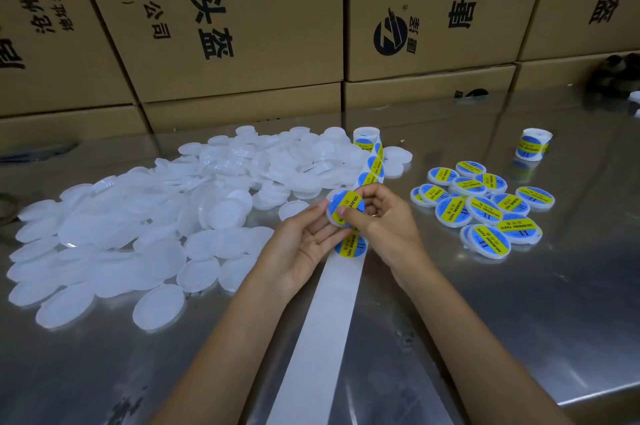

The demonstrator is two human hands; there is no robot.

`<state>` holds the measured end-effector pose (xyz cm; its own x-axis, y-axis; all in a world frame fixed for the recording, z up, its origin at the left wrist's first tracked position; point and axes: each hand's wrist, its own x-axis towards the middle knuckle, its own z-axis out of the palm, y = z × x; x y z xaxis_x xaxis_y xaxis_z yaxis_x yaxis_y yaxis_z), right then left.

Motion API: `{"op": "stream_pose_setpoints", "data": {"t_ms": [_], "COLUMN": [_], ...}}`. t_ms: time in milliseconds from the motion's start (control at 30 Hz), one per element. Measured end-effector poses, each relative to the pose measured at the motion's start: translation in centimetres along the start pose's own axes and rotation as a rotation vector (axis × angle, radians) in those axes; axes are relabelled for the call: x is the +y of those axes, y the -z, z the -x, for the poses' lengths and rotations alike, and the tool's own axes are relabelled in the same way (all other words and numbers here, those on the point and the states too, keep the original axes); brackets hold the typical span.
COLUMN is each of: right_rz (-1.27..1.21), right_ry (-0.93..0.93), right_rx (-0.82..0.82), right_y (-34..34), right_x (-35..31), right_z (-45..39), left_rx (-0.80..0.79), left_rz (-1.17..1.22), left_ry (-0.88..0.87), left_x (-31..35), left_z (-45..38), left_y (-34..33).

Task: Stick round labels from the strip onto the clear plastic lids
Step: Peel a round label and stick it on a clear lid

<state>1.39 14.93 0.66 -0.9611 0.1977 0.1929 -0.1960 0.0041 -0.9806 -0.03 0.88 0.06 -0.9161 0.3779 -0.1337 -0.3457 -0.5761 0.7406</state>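
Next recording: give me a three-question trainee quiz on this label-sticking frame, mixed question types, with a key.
1. True or false: the pile of blank lids lies on the person's right.
2. Multiple choice: the left hand holds A) a label roll, B) a lid with a blue and yellow label on it, C) a box.
3. Fill in: the right hand presses its thumb on the ____ on that lid.

Key: 1 false, the blank pile is on the left and the finished lids on the right; 2 B; 3 label.
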Motion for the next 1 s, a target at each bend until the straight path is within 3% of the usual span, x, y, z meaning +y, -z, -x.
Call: {"op": "stream_pose_setpoints", "data": {"t_ms": [467,733,1000], "right_rz": [0.072,0.415,0.344], "right_ry": [0.062,0.271,0.221], "right_rx": [0.054,0.137,0.084], "right_y": [-0.3,-0.3,-0.1], "right_x": [0.6,1.0,1.2], "right_z": [0.0,0.3,0.3], "left_rx": [0.019,0.057,0.041], "left_rz": [-0.018,0.009,0.095], "left_ry": [-0.003,-0.008,-0.001], "left_x": [-0.1,-0.1,0.2], "left_z": [0.4,0.3,0.2], "left_y": [-0.7,-0.7,-0.5]}}
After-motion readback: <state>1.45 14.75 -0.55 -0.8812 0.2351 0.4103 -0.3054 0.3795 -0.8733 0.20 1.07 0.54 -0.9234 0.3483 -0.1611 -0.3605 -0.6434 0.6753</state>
